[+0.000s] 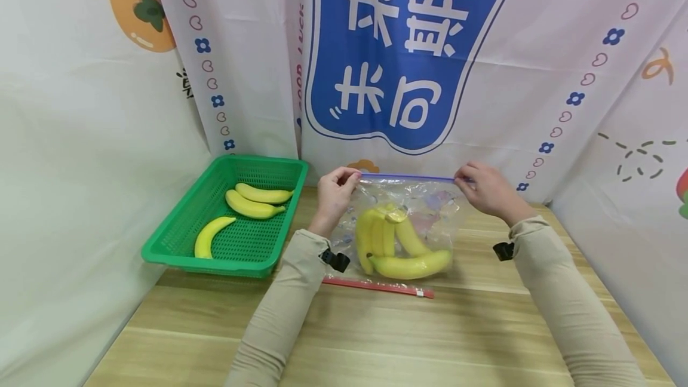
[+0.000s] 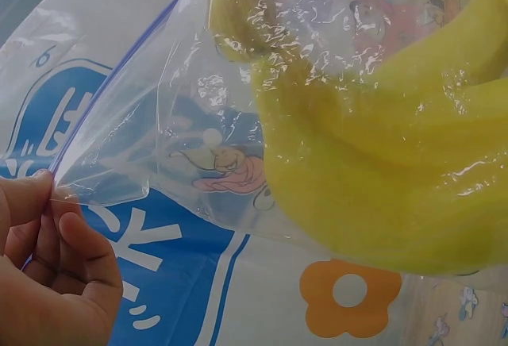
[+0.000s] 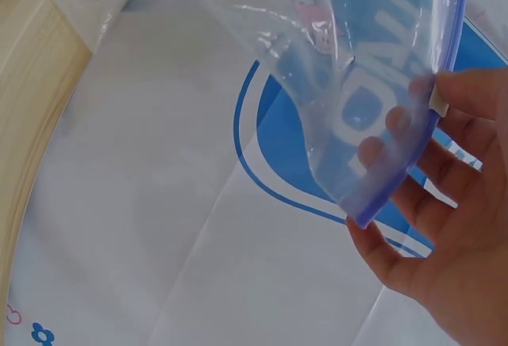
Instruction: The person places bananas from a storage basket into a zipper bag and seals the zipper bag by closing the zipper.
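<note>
A clear zip bag (image 1: 424, 196) with a blue zip strip along its top edge is held up between both hands. Inside it are a bunch of bananas (image 1: 376, 235) and a single banana (image 1: 416, 264) lying across the bottom. My left hand (image 1: 335, 196) pinches the left end of the strip between thumb and fingers. At the other end my right hand (image 1: 489, 190) grips the strip; in the right wrist view its thumb lies on a small white slider (image 3: 438, 101), with the fingers behind the film. Printed cartoon figures (image 2: 230, 170) show on the bag.
A green basket (image 1: 226, 264) on the left holds a few loose bananas (image 1: 252, 205). On the wooden table (image 1: 376, 339), a red zip strip (image 1: 376, 286) with a white slider lies just in front of the held bag. A printed cloth (image 1: 258, 76) hangs behind.
</note>
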A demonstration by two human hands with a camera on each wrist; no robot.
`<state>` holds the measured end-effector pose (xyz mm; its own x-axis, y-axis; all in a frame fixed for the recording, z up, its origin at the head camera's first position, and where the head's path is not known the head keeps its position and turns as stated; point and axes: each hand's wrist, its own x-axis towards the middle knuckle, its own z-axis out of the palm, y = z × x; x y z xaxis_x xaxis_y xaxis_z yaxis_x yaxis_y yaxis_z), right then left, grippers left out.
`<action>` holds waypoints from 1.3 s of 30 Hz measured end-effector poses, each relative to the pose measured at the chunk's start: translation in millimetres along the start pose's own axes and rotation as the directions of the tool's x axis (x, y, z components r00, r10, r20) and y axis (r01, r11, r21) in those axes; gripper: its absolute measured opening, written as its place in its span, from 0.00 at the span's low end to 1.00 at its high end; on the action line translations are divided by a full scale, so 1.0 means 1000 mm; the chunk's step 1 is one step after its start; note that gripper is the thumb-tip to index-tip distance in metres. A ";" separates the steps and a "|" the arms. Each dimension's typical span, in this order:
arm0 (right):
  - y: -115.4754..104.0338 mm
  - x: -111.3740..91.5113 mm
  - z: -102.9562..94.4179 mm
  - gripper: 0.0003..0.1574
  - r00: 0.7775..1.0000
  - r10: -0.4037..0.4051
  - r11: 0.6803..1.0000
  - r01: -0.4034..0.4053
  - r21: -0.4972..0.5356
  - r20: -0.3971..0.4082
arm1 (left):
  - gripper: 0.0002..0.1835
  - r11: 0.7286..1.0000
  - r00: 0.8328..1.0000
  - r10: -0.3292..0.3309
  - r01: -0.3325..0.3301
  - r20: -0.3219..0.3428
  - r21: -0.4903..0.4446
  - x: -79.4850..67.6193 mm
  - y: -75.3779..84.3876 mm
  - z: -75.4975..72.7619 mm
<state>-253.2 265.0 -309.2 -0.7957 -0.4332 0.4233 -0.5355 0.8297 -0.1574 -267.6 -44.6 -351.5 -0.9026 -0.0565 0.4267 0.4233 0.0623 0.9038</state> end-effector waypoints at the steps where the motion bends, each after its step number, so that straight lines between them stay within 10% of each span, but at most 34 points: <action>1: 0.001 -0.001 -0.001 0.06 1.000 0.002 1.000 -0.002 -0.005 0.000 | 0.07 1.000 1.000 0.003 -0.003 -0.001 -0.001 0.000 0.000 0.000; 11: 0.018 -0.018 -0.008 0.08 0.996 0.092 0.996 -0.092 -0.009 -0.014 | 0.07 1.000 1.000 -0.028 0.028 0.006 -0.009 -0.001 -0.001 -0.003; 18: 0.023 -0.022 0.002 0.10 0.988 0.147 0.970 -0.135 0.202 -0.045 | 0.11 0.990 0.984 -0.115 0.124 0.138 -0.061 0.001 0.002 -0.006; 29: 0.026 -0.032 0.018 0.19 0.936 0.348 0.744 -0.312 0.592 0.055 | 0.18 0.974 0.892 -0.197 0.224 0.406 -0.019 -0.005 -0.026 -0.006; 39: 0.031 -0.040 0.028 0.19 0.893 0.418 0.418 -0.351 0.838 0.166 | 0.18 0.990 0.899 -0.134 0.142 0.416 0.011 -0.013 -0.044 0.001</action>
<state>-245.7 298.5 -356.1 -0.9815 -0.0986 0.1641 -0.1813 0.2044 -0.9620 -274.7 -45.7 -396.5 -0.9007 0.3559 0.2492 0.2898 0.0648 0.9549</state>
